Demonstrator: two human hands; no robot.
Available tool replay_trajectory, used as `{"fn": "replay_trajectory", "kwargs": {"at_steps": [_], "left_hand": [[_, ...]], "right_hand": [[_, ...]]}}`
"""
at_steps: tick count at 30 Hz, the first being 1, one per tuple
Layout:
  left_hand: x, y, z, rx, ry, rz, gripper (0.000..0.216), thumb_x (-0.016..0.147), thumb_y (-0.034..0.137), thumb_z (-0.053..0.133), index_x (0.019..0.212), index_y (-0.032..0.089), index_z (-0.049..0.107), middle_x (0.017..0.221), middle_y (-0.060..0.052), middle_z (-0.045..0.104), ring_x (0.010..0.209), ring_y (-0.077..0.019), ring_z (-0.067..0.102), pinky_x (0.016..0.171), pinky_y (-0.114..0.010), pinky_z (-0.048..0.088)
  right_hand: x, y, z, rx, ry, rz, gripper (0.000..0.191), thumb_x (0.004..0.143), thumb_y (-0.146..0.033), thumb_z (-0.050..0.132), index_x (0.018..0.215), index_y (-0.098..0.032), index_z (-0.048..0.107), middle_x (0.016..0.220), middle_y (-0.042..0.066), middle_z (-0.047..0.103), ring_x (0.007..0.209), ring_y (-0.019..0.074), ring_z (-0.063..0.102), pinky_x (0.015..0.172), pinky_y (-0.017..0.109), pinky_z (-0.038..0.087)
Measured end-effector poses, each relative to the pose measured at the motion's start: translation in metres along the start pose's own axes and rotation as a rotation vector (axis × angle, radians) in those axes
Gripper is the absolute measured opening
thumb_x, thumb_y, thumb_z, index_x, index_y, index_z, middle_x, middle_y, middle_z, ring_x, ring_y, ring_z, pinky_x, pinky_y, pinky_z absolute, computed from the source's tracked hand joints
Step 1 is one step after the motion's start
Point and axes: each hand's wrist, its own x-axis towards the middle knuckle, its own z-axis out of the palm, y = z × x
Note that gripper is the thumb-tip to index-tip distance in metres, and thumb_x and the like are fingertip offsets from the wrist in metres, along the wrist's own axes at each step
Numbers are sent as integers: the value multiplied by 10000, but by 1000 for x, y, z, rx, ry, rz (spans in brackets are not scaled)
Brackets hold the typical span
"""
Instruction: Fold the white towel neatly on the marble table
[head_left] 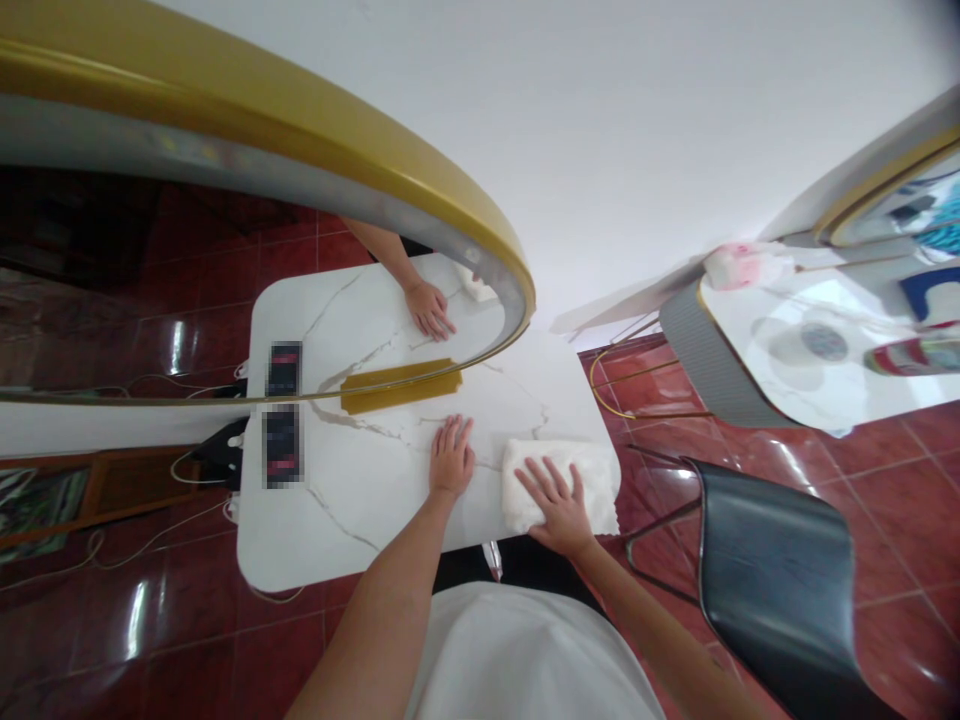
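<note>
On the white marbled tabletop (315, 540), a folded white cloth (600, 480) lies near the right end. My right hand (559, 505) rests flat on this cloth with its fingers spread. To the left of the cloth, my left hand (451, 458) lies palm down on the bare tabletop, fingers stretched out and holding nothing. Just beyond it is the gold base (401, 387) of a large gold-rimmed mirror (420, 150). The mirror reflects a hand and part of the cloth.
A blurred dark phone-like item (283, 447) lies at the table's left end, with white cables past the edge. A black chair (780, 560) stands at the right. Behind it, a second marbled table (780, 370) carries a pinkish-white packet (742, 265) and a red-and-green container (911, 355).
</note>
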Motion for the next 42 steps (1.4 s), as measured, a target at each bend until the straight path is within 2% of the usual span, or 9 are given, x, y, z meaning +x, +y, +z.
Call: {"fn": "replay_trajectory", "kwargs": {"at_steps": [4, 8, 14, 18, 22, 28, 34, 37, 42], "left_hand": [[0, 0, -1, 0, -5, 1, 551, 853, 133, 396, 1391, 228, 324, 1439, -55, 354, 1356, -209, 246, 1113, -433, 233], [0, 0, -2, 3, -15, 5, 540, 855, 136, 396, 1385, 216, 335, 1444, -59, 346, 1362, -206, 232, 1115, -422, 228], [0, -1, -1, 7, -15, 6, 531, 854, 144, 401, 1378, 219, 349, 1432, -60, 365, 1355, -209, 251, 1115, -424, 225], [0, -1, -1, 11, -8, 8, 537, 852, 141, 405, 1379, 222, 349, 1434, -57, 364, 1356, -213, 249, 1115, -423, 233], [0, -1, -2, 7, -19, 6, 537, 856, 148, 401, 1382, 237, 342, 1437, -47, 359, 1355, -209, 253, 1114, -429, 239], [0, -1, -2, 9, -25, 0, 548, 858, 146, 394, 1391, 250, 322, 1436, -35, 362, 1356, -197, 251, 1115, -418, 247], [0, -1, -2, 8, -24, -5, 550, 856, 154, 401, 1392, 245, 321, 1435, -40, 362, 1355, -199, 253, 1114, -418, 246], [0, -1, -2, -1, -24, -8, 559, 846, 150, 412, 1390, 241, 327, 1436, -41, 361, 1354, -202, 256, 1117, -415, 239], [1, -1, -4, -24, -26, -8, 574, 840, 138, 414, 1395, 248, 316, 1437, -40, 357, 1353, -202, 258, 1115, -424, 242]], "right_hand": [[13, -19, 6, 31, -37, -131, 857, 695, -520, 507, 1441, -320, 134, 1499, -4, 177, 1363, 344, 116, 1053, 596, -75], [22, -18, 8, 36, -39, -198, 852, 705, -551, 498, 1440, -318, 136, 1501, -2, 174, 1362, 335, 121, 1053, 589, -86], [61, -2, 0, -1, 30, -130, 868, 716, -637, 472, 1441, -287, 148, 1501, 25, 197, 1362, 336, 105, 1049, 593, -50], [106, 18, -13, -29, 86, -94, 865, 725, -670, 447, 1441, -281, 155, 1505, 29, 188, 1360, 331, 110, 1052, 581, -37], [146, 50, -27, -63, 118, -79, 849, 725, -629, 489, 1437, -300, 164, 1506, 3, 186, 1363, 316, 104, 1061, 564, -35], [177, 96, -41, -107, 164, 117, 804, 766, -510, 498, 1445, -293, 126, 1514, 10, 155, 1362, 314, 99, 1054, 577, 5], [163, 115, -44, -127, 188, 229, 783, 788, -500, 461, 1448, -287, 97, 1517, 6, 140, 1363, 317, 86, 1050, 588, 47], [137, 112, -42, -151, 192, 255, 809, 782, -490, 468, 1453, -269, 74, 1521, 18, 119, 1358, 335, 91, 1050, 584, 54], [73, 93, -32, -138, 173, 278, 808, 776, -459, 472, 1454, -274, 73, 1517, 16, 139, 1359, 337, 108, 1054, 574, 63]]}}
